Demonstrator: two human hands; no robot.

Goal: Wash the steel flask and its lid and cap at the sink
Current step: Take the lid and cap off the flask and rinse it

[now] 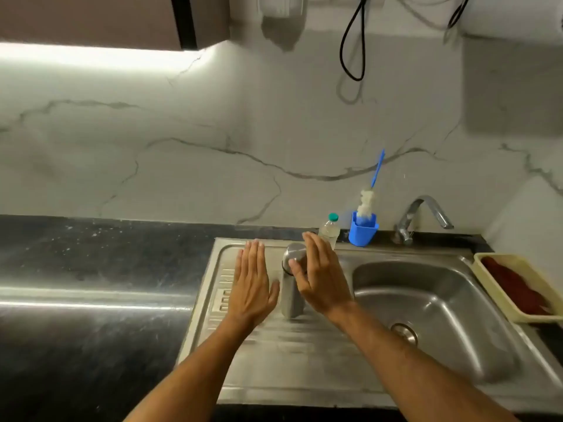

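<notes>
The flask [291, 287] is seen standing upright on the drainboard of the sink [304, 354], between the two hands, with the open right hand [321, 278] touching its cap and the open left hand [251, 281] held just beside it, gripping nothing.

No text, label, brand, number or sign can be read anywhere in the head view; the small clear bottle [329, 229] with the green cap behind the sink [304, 376] shows no legible label, and every other surface is too blurred or plain to bear writing.
</notes>
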